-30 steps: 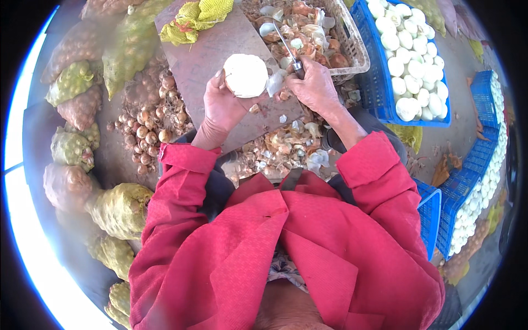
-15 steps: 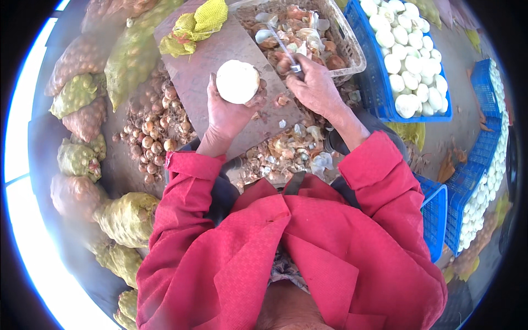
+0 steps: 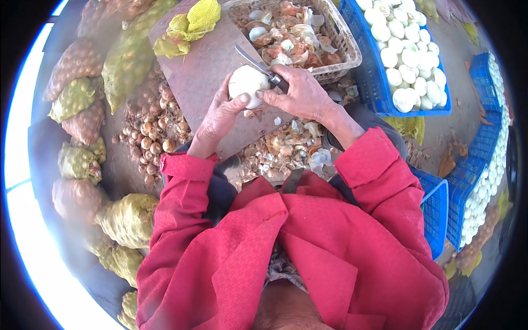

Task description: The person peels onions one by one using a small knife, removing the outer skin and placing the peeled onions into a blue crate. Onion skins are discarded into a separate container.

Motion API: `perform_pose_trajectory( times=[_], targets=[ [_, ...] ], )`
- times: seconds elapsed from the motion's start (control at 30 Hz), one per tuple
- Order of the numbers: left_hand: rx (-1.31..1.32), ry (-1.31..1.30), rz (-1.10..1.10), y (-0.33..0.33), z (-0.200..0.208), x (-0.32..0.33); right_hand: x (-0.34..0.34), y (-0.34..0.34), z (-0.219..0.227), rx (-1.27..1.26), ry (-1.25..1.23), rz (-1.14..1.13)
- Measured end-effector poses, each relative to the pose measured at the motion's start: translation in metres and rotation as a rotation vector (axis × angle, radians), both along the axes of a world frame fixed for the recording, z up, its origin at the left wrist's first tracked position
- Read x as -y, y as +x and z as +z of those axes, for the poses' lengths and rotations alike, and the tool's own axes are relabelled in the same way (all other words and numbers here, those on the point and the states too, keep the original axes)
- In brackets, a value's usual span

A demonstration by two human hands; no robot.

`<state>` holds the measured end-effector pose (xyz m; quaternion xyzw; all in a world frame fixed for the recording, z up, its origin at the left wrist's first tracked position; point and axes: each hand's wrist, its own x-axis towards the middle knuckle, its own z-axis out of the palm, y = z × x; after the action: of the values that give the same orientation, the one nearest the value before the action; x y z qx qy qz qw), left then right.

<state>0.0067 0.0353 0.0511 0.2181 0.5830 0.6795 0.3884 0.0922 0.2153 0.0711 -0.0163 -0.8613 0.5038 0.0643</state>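
A large white peeled onion point(image 3: 246, 82) sits in my left hand point(image 3: 219, 117), whose fingers wrap round its left side and underside. My right hand point(image 3: 301, 94) grips the dark handle of a knife point(image 3: 254, 61). The curved blade lies across the onion's upper right side, its tip pointing up and left. My right thumb presses against the onion's lower right. Both hands are above a brown board point(image 3: 204, 60). Loose onion skins point(image 3: 286, 148) lie below my hands, near my legs.
A pale plastic crate point(image 3: 352, 58) of skins stands beyond the board. Yellow mesh point(image 3: 184, 30) lies on the board's far end. At right, a blue crate point(image 3: 379, 91) holds peeled onions, with more blue crates point(image 3: 467, 181) farther right. Unpeeled onions point(image 3: 151, 135) and filled mesh sacks point(image 3: 129, 220) lie left.
My right hand has moved left, bringing the knife from over the skins crate to the onion. The left hand has shifted slightly right and nearer, still holding the onion.
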Motion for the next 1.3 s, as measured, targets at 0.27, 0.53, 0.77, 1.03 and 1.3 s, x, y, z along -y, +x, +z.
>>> perform_pose_trajectory(
  times=[0.27,0.53,0.77,1.03,1.3],
  targets=[
    [-0.127,-0.117,0.011,-0.003,0.003,0.0,0.001,0.001,-0.007,-0.08,0.112,-0.014],
    [-0.058,-0.143,-0.045,-0.001,0.007,-0.004,0.005,-0.001,-0.014,-0.006,0.117,-0.013],
    [0.081,-0.06,-0.01,-0.002,0.002,-0.001,-0.003,0.0,-0.005,0.001,-0.055,-0.095],
    [0.13,0.047,0.048,0.004,-0.002,-0.001,0.005,0.001,-0.009,0.065,-0.089,-0.079],
    [0.084,0.037,0.062,0.008,-0.001,-0.007,0.007,-0.002,-0.016,0.09,-0.237,-0.156]
  ],
)
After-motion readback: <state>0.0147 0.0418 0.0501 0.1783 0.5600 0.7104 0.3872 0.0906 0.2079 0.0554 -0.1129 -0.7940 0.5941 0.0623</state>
